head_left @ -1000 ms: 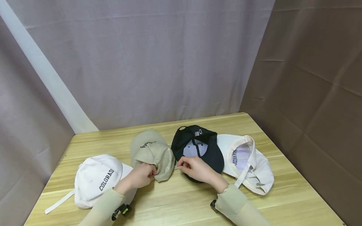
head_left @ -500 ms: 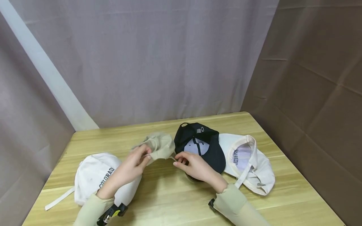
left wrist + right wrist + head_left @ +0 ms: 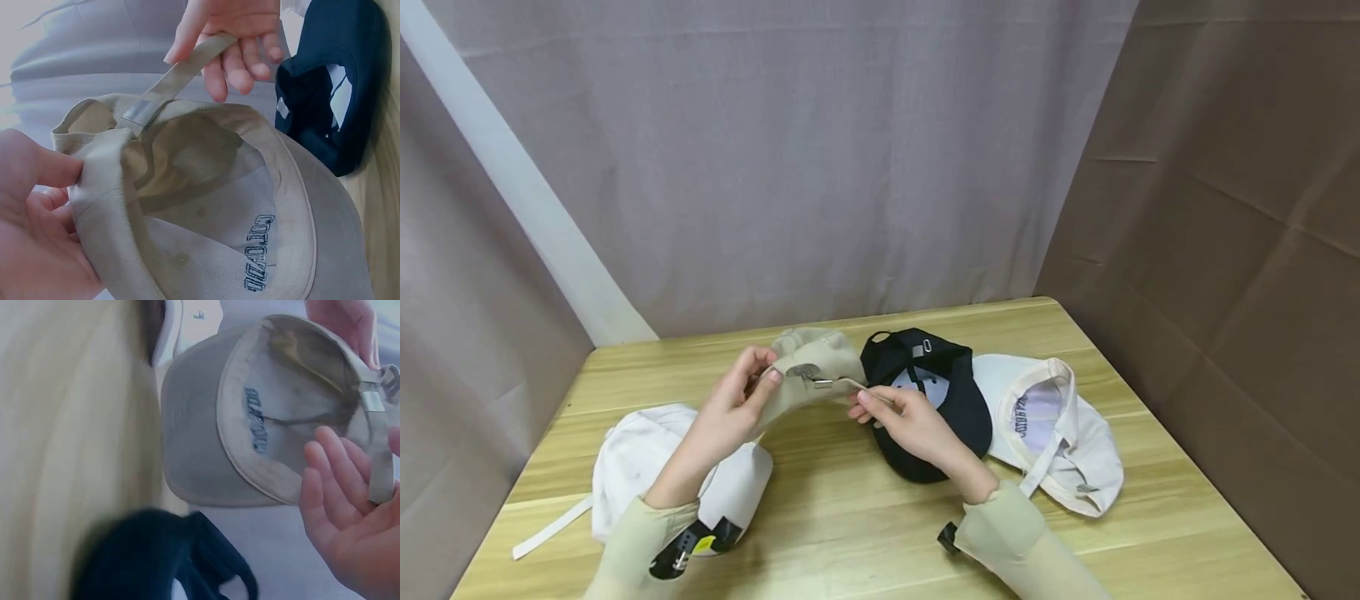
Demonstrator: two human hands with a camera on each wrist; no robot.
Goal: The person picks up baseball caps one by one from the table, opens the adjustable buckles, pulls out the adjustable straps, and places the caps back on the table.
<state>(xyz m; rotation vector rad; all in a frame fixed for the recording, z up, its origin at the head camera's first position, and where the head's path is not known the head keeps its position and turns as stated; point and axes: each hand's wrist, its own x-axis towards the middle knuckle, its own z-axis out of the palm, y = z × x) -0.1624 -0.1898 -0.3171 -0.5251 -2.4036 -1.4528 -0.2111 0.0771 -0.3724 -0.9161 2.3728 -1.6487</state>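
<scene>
A beige baseball cap is held up off the table, its back opening and metal buckle toward me. My left hand pinches the cap's rear edge between thumb and fingers, left of the opening. With thumb and fingers my right hand pinches the loose end of the cap's strap, which runs through the buckle. In the left wrist view the inside of the crown shows, with dark stitched lettering. The right wrist view shows the underside of the brim.
A black cap lies inside up just behind my right hand. Right of it is a cream cap, its strap hanging loose. A white cap lies under my left forearm, strap out to the left. Curtains surround the wooden table.
My left hand has lifted the beige cap off the table and turned its back opening toward me. My right hand has taken hold of the strap end.
</scene>
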